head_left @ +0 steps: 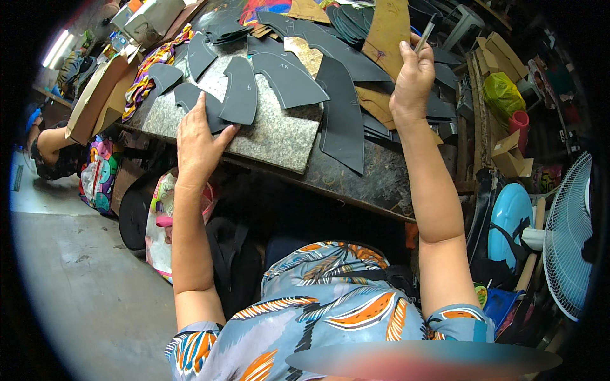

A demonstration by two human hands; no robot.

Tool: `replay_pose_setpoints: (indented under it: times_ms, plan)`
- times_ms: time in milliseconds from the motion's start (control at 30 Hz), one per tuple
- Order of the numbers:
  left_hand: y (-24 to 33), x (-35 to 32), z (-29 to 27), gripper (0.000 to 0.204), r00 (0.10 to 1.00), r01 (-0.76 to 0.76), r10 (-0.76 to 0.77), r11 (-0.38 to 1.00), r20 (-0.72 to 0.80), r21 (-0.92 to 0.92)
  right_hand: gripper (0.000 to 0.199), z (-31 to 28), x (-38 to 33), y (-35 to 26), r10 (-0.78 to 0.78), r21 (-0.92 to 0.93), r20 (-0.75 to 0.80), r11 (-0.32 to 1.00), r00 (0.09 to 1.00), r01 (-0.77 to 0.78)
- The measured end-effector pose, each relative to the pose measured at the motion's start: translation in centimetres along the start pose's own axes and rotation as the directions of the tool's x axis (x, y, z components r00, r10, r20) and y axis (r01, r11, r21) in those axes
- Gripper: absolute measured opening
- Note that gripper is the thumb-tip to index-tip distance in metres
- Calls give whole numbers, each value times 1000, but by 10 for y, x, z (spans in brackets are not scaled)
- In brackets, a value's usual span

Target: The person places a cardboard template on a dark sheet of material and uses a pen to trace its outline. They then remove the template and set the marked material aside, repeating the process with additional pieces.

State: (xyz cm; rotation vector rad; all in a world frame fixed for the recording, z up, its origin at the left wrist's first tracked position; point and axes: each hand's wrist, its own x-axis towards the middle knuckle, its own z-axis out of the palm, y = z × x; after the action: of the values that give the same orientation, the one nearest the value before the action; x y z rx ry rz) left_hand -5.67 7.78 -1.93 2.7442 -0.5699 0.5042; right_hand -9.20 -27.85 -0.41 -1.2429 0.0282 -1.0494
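One left hand (196, 145), open, fingers laid over and partly hiding a dark curved piece (214, 111) on the stone slab (279, 149); long axis upper left to lower right. One right hand (414, 86), closed around a slim pen-like tool (426, 35), slanting up rightward, lower end hidden. Tan template (386, 38): cut off above; hand contact unclear. Neighbouring dark pieces (239, 101): pale handwritten marks.

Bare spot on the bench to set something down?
Two: the stone slab's front, between the left hand and the long black piece; and the dark tabletop right of that piece's tip. Crowded: the far side, with stacked black pieces.
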Motion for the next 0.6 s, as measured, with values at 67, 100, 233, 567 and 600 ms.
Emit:
replay_pose_setpoints:
  times_ms: [67,100,233,567,600]
  plan:
    - [2,1,-4,90,999,-38,38,999,-19,-19,17,-1,2,-1,10,-21,15,1000,1000,-10]
    - [5,2,-4,90,996,-74,72,997,-50,-25,16,-2,3,-1,6,-61,27,998,1000,-5]
    - [33,4,0,84,942,-290,283,957,-182,-10,14,-9,11,1,-35,-170,31,985,999,40]
    - [106,12,16,64,825,-565,563,819,-54,-96,16,-18,17,11,-19,-278,33,960,999,28]
    - [109,14,15,66,823,-568,568,819,-22,-77,16,-18,18,12,-40,-261,41,964,998,49]
